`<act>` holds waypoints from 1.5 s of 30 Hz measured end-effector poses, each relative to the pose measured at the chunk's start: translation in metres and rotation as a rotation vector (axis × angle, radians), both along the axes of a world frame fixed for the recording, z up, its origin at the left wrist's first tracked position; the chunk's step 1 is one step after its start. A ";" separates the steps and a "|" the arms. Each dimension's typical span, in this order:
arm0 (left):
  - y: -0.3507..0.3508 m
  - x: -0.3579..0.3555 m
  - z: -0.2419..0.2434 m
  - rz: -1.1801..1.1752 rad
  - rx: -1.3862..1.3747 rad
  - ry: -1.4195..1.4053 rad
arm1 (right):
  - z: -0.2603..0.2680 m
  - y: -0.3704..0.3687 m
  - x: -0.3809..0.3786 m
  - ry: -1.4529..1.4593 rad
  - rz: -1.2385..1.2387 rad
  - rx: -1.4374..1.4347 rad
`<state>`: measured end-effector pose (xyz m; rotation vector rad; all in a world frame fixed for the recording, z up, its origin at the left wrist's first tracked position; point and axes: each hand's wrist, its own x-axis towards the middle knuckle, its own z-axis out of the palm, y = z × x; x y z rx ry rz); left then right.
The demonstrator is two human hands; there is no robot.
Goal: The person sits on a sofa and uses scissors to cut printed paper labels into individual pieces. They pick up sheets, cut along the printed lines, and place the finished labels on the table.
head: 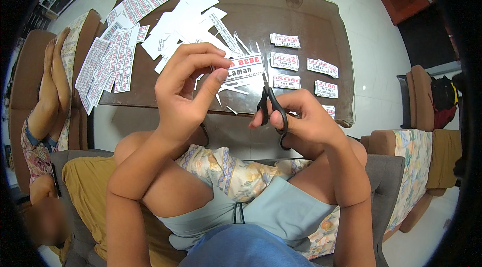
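Between the thumb and fingers of my left hand point(192, 86) is a small printed paper label point(246, 68), held above the near edge of the dark table. My right hand point(301, 116) has its fingers through the handles of black-handled scissors point(268, 95). The scissor blades point away from me and meet the label's right edge; whether they touch it I cannot tell. Small stacks of cut labels point(284, 61) lie to the right. White paper offcuts point(188, 22) and narrow strips are piled beyond my left hand. Uncut printed sheets point(109, 63) lie at the left.
The brown glass-topped table point(248, 7) spans the area before me. Another person point(49, 78) lies on a sofa at the far left. A cushioned seat point(410, 176) stands at the right, with a black bag point(442, 92) on a chair beyond.
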<state>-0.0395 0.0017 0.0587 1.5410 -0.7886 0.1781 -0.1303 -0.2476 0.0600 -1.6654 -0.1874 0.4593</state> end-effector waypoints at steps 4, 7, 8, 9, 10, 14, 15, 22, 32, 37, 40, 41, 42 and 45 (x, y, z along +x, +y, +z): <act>0.001 0.004 -0.001 0.002 -0.002 0.017 | 0.002 0.003 -0.001 0.009 -0.040 0.000; 0.003 0.006 -0.001 0.013 0.009 0.022 | 0.003 0.005 0.000 0.010 -0.052 -0.029; 0.003 0.006 -0.001 0.015 0.012 0.029 | 0.003 0.006 0.001 0.007 -0.057 -0.034; 0.004 0.006 -0.002 0.024 0.019 0.030 | 0.003 0.007 0.002 0.013 -0.065 -0.043; 0.004 0.006 -0.003 0.030 0.025 0.033 | 0.002 0.008 0.002 0.018 -0.073 -0.052; 0.003 0.010 -0.008 0.053 0.028 0.058 | -0.002 0.010 0.008 0.026 -0.098 -0.127; 0.003 0.012 -0.010 0.060 0.031 0.066 | -0.005 0.010 0.011 0.021 -0.101 -0.142; 0.003 0.029 -0.018 0.010 0.076 0.199 | -0.017 -0.004 0.025 -0.072 -0.292 0.103; -0.016 0.011 -0.028 -0.183 0.055 0.233 | -0.025 -0.008 0.027 -0.150 -0.344 0.243; -0.027 0.006 -0.030 -0.196 0.093 0.286 | -0.028 -0.010 0.031 -0.165 -0.432 0.197; -0.033 0.006 -0.025 -0.145 0.278 0.053 | -0.029 -0.012 0.032 -0.189 -0.465 0.208; -0.037 0.004 -0.024 -0.133 0.332 -0.004 | -0.029 -0.014 0.032 -0.200 -0.471 0.213; -0.041 0.003 -0.023 -0.114 0.384 -0.070 | -0.028 -0.014 0.031 -0.205 -0.483 0.200; -0.055 -0.003 -0.022 -0.086 0.435 -0.067 | -0.028 -0.015 0.027 -0.208 -0.491 0.185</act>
